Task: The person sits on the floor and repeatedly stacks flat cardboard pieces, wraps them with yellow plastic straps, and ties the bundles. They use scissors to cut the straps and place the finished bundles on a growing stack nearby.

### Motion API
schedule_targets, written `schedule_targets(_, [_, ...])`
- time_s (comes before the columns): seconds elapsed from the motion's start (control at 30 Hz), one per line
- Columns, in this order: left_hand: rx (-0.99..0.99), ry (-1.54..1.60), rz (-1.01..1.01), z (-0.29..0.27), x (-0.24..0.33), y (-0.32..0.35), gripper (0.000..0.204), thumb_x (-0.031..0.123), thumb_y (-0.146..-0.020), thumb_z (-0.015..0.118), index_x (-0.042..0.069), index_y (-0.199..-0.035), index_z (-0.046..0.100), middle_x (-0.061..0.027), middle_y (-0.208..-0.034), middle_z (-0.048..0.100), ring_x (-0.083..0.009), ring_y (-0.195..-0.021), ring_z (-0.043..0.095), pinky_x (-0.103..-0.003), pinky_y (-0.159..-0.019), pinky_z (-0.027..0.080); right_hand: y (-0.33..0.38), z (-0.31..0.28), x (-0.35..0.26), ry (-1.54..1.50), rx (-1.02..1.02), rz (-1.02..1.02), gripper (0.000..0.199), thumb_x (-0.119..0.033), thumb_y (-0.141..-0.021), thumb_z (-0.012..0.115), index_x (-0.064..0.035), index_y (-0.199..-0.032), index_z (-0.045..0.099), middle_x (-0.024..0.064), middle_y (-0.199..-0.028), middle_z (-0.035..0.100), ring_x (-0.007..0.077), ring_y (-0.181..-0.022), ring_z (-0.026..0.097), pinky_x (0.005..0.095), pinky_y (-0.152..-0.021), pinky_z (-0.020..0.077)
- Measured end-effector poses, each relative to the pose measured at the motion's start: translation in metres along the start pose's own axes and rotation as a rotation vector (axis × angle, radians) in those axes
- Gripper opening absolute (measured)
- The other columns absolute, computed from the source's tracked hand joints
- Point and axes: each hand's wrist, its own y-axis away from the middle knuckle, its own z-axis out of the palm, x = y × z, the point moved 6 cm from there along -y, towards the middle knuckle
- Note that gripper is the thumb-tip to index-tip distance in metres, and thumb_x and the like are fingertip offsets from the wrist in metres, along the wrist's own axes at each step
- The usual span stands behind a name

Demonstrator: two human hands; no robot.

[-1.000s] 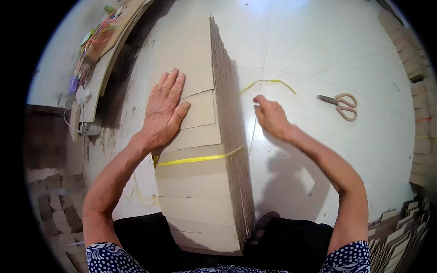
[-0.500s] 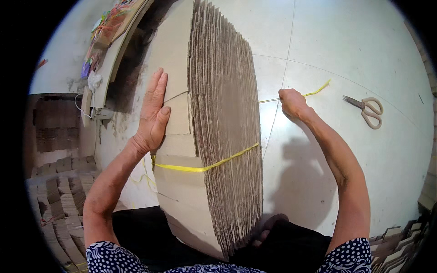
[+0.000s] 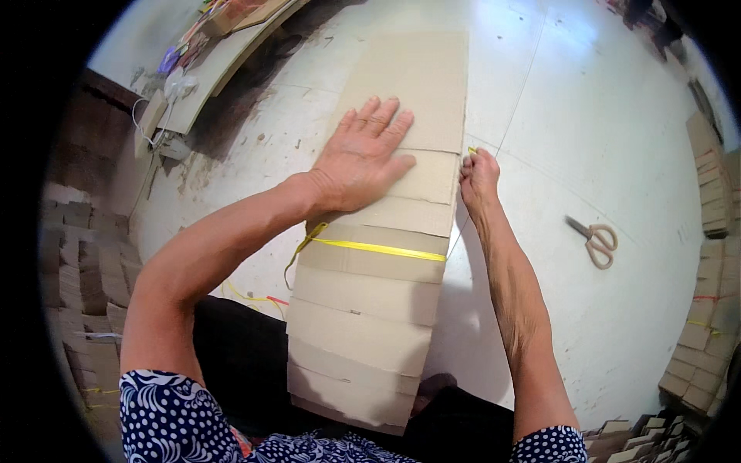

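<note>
A long bundle of flat cardboard pieces (image 3: 363,297) lies in front of me, its broad face turned up and its layered edges out of sight. Around it runs a yellow plastic strap (image 3: 378,250), with a loose knot or loop at the left edge. My left hand (image 3: 359,158) rests flat on the upper half of the bundle, fingers spread. Close to the right edge, my right hand (image 3: 480,179) is closed in a fist, and a short bit of yellow strap pokes out above it. The strap's run between that fist and the bundle is hidden.
Scissors (image 3: 594,241) with pale handles lie on the light floor (image 3: 571,162) to the right. A low bench (image 3: 202,85) with assorted items stands at upper left. Stacked cardboard (image 3: 89,270) fills the left side; more bundles (image 3: 698,339) stand at right.
The bundle has tipped so its flat face shows instead of its layered edges. My left hand has moved from its left side onto that face; my right hand has come closer to the bundle.
</note>
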Motion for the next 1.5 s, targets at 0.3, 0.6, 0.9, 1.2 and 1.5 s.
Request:
schedule_targets(0.3, [0.029, 0.128, -0.011, -0.010, -0.014, 0.017, 0.060, 0.039, -0.094, 0.036, 0.002, -0.141, 0.028, -0.0215, -0.149, 0.019, -0.0388, -0.139, 0.014, -0.050, -0.112, 0.013, 0.084, 0.039, -0.153, -0.024, -0.066, -0.318, 0.036, -0.005, -0.087, 0.042, 0.0007, -0.123, 0.039, -0.0023, -0.061, 0.032, 0.0083, -0.050, 0.028, 0.0250, -0.047, 0.0263])
schedule_targets(0.6, [0.354, 0.702, 0.057, -0.013, -0.055, 0.023, 0.035, 0.020, -0.086, 0.049, -0.003, -0.112, 0.052, -0.0230, -0.116, 0.053, -0.0383, -0.115, 0.047, -0.044, -0.098, 0.036, 0.149, 0.230, -0.090, 0.615, -0.704, -0.422, 0.045, -0.008, -0.089, 0.048, 0.0106, -0.128, 0.037, 0.0006, -0.071, 0.051, 0.0080, -0.065, 0.046, 0.0226, -0.062, 0.0402])
schedule_targets(0.9, [-0.017, 1.222, -0.740, 0.244, -0.201, 0.138, 0.015, 0.015, -0.083, 0.052, 0.001, -0.081, 0.056, -0.0132, -0.073, 0.057, -0.0246, -0.062, 0.058, -0.035, -0.054, 0.048, 0.166, 0.249, -0.028, 1.308, -0.662, -0.752, 0.012, -0.002, -0.086, 0.052, -0.0045, -0.098, 0.056, 0.0136, -0.066, 0.054, 0.0206, -0.060, 0.055, 0.0286, -0.064, 0.0469])
schedule_targets(1.2, [0.086, 1.360, -1.688, 0.347, -0.200, 0.139, 0.035, 0.025, -0.082, 0.055, -0.003, -0.103, 0.059, -0.0240, -0.097, 0.064, -0.0362, -0.094, 0.062, -0.041, -0.078, 0.051, 0.179, 0.255, -0.019, 1.532, -0.720, -0.917, 0.007, -0.002, -0.082, 0.056, -0.0075, -0.086, 0.053, 0.0127, -0.075, 0.054, 0.0321, -0.070, 0.056, 0.0375, -0.061, 0.0449])
schedule_targets(1.5, [0.276, 1.047, -1.416, 0.284, -0.206, 0.128, 0.018, 0.018, -0.080, 0.052, 0.002, -0.086, 0.058, -0.0179, -0.085, 0.064, -0.0324, -0.082, 0.062, -0.039, -0.070, 0.049, 0.185, 0.260, -0.018, 1.650, -0.743, -1.031, 0.011, -0.003, -0.078, 0.059, -0.0100, -0.085, 0.055, 0.0099, -0.074, 0.050, 0.0299, -0.069, 0.055, 0.0391, -0.057, 0.0432])
